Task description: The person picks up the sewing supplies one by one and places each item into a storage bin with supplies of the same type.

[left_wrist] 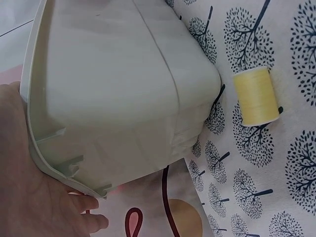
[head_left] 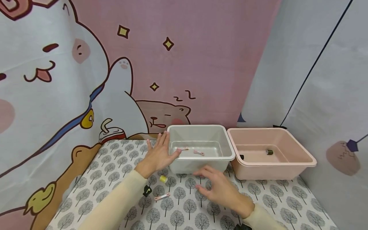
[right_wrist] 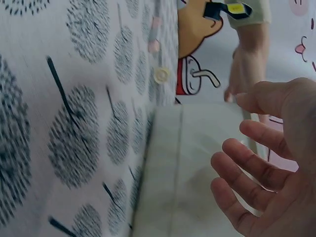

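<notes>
My left hand [head_left: 157, 157] touches the left side of a white plastic bin [head_left: 201, 163], fingers stretched beside its rim and thumb over the inside. In the left wrist view the fingers lie along the rim's corner. My right hand [head_left: 219, 188] hovers in front of the bin with loosely bent, spread fingers and nothing in them. Two small pinkish slim pieces, one of them a looped piece [head_left: 199, 153], lie inside the bin. On the cloth between the arms are a yellow thread spool [left_wrist: 256, 96] and a slim pink-and-white piece [head_left: 162, 196], its kind unclear.
A pink bin [head_left: 273, 172] stands right of the white one, holding a dark green spool [head_left: 269, 152] and a partly hidden black thing [head_left: 241, 157]. Tree-patterned cloth [head_left: 178, 217] covers the table. A printed curtain [head_left: 201, 64] hangs close behind both bins.
</notes>
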`<action>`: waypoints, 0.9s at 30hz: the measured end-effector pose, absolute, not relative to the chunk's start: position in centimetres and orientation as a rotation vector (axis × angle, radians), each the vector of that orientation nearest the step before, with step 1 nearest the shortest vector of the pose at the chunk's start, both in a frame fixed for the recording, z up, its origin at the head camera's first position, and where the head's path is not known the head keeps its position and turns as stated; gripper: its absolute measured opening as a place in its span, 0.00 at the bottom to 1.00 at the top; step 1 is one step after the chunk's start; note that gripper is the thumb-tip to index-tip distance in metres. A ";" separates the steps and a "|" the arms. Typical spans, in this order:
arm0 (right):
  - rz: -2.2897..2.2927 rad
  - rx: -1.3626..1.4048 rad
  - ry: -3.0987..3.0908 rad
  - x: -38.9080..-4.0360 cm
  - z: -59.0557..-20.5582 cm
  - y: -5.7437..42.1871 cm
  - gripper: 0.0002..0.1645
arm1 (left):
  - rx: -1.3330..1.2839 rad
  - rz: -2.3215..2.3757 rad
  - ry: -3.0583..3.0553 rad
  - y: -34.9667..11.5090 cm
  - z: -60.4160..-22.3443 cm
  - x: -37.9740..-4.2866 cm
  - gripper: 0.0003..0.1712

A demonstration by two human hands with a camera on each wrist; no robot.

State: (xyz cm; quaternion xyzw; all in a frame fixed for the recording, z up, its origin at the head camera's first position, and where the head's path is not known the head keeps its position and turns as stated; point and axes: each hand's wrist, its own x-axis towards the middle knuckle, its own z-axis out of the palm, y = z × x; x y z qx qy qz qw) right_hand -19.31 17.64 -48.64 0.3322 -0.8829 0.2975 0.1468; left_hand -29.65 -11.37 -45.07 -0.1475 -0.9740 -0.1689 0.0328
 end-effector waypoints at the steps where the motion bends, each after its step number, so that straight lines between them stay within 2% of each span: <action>1: 0.862 0.971 -2.561 -19.3 -48.9 17.4 0.28 | -0.448 -0.517 -2.999 -11.4 -45.1 -29.6 0.67; 12: 0.948 1.135 -2.769 -20.1 -51.4 15.2 0.25 | -0.478 -0.531 -2.981 -11.4 -45.3 -29.8 0.68; 27: 0.782 1.248 -2.823 -21.1 -53.0 11.4 0.27 | -0.473 -0.562 -2.987 -11.4 -45.1 -29.9 0.67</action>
